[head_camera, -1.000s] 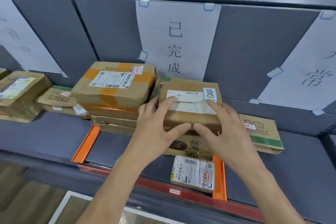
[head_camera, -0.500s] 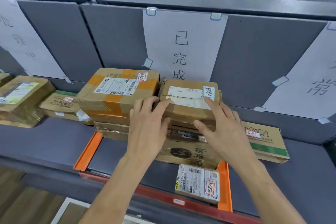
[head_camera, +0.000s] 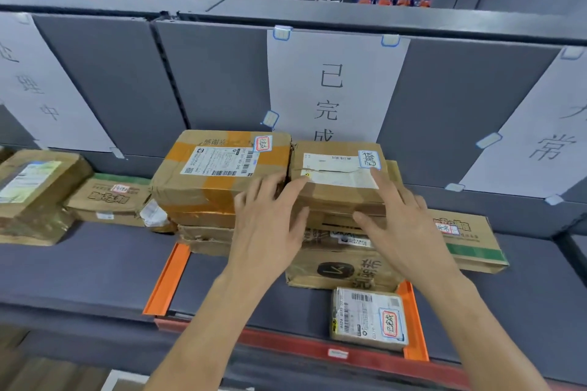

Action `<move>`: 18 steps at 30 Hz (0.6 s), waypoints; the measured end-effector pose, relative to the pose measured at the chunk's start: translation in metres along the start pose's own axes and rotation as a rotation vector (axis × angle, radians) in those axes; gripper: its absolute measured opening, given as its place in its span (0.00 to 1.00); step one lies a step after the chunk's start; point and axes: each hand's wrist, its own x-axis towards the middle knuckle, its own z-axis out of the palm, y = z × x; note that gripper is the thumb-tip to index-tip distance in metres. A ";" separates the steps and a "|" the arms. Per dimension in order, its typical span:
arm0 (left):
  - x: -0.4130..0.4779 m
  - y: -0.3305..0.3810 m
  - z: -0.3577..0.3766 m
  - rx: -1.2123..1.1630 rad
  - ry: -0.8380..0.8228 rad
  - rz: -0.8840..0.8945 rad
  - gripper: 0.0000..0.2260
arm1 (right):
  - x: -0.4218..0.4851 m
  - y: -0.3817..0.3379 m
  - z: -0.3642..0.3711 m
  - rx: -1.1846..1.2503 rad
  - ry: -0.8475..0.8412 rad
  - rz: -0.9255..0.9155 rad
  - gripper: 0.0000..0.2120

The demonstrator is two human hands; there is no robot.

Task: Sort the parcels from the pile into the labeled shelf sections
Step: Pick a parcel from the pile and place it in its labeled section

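Both hands are spread, fingers straight. The left hand (head_camera: 270,225) touches the top parcel (head_camera: 336,190) at its left front corner. The right hand (head_camera: 401,225) rests fingertips on its top.

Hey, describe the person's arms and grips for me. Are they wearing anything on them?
Nothing is worn. The left grip and right grip are bare, with no gloves, rings or watch in view. The left forearm and right forearm are bare too, with no sleeve or wristband showing down to the frame's bottom edge.
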 end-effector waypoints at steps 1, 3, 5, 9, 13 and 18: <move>-0.003 -0.001 -0.001 -0.011 -0.001 0.009 0.20 | -0.005 -0.001 0.001 -0.008 0.017 0.001 0.36; -0.011 -0.002 -0.001 -0.044 -0.005 0.033 0.21 | -0.015 -0.002 0.003 -0.018 0.038 0.005 0.35; -0.021 -0.004 -0.001 -0.071 -0.026 0.070 0.23 | -0.024 -0.004 0.004 -0.024 0.050 0.007 0.35; -0.039 -0.008 -0.001 -0.127 -0.043 0.133 0.27 | -0.045 -0.004 0.000 -0.027 0.084 -0.017 0.34; -0.055 -0.011 0.002 -0.194 -0.038 0.182 0.22 | -0.069 -0.001 -0.002 -0.058 0.096 -0.038 0.31; -0.077 -0.006 0.019 -0.250 -0.155 0.231 0.21 | -0.103 0.007 0.003 -0.026 0.105 0.018 0.31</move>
